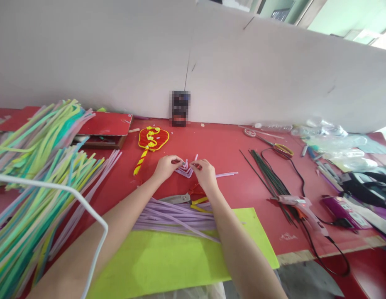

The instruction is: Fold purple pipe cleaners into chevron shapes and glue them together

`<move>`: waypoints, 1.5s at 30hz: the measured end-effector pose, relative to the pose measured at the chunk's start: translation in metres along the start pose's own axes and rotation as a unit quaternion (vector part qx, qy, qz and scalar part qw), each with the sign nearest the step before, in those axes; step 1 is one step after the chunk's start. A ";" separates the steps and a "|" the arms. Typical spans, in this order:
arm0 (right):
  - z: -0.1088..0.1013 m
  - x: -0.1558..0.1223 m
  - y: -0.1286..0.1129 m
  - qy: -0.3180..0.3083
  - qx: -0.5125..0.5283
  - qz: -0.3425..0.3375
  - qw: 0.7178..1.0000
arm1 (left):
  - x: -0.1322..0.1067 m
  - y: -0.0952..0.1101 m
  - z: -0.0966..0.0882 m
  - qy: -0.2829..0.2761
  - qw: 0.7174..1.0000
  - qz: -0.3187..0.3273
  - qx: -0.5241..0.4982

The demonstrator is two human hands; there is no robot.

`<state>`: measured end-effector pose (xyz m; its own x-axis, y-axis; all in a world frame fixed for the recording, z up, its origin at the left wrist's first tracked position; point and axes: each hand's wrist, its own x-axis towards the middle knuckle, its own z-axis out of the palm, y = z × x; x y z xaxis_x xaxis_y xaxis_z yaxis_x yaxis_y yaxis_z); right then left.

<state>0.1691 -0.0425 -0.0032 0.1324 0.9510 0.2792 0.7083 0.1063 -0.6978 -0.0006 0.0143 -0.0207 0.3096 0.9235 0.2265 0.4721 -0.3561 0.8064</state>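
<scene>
At the middle of the red table, my left hand pinches one side of some lilac pipe cleaners bent into nested V shapes. From the other side my right hand grips the same pipe cleaners, its fingertips closed together. Two lilac ends stick out to the right beyond that hand. Just below my hands lies a cutting tool with metal blades and red and yellow handles, partly hidden by my right arm. Nearer me, a bundle of straight lilac pipe cleaners rests on a lime green sheet.
Colourful pipe cleaners heap up at left beside a white bent bar. A red and yellow fan and a blurred phone-like object stand further back. Scissors, dark green stems and a corded glue gun occupy the right.
</scene>
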 end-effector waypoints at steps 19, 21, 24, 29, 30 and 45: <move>0.006 -0.004 0.003 0.001 0.036 0.086 0.996 | -0.010 0.021 0.004 0.007 0.968 0.098 0.232; 0.005 -0.003 0.003 0.003 0.029 0.086 0.996 | -0.010 0.023 0.007 0.006 0.964 0.097 0.246; 0.004 -0.002 0.001 0.001 0.023 0.087 0.996 | -0.010 0.024 0.008 0.001 0.963 0.095 0.253; 0.005 -0.001 0.000 -0.021 0.010 0.100 0.995 | -0.009 0.020 0.007 -0.013 0.967 0.099 0.236; 0.005 -0.001 0.000 -0.022 0.005 0.102 0.995 | -0.009 0.019 0.007 -0.015 0.967 0.103 0.234; 0.007 0.000 0.001 -0.025 -0.012 0.099 0.995 | -0.010 0.013 -0.001 -0.050 0.967 0.127 0.216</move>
<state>0.1654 -0.0407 -0.0085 0.2374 0.9659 0.1036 0.6887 -0.0921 -0.7192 0.0014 0.0004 -0.0123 0.5291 0.7879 0.3151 0.6647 -0.6157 0.4232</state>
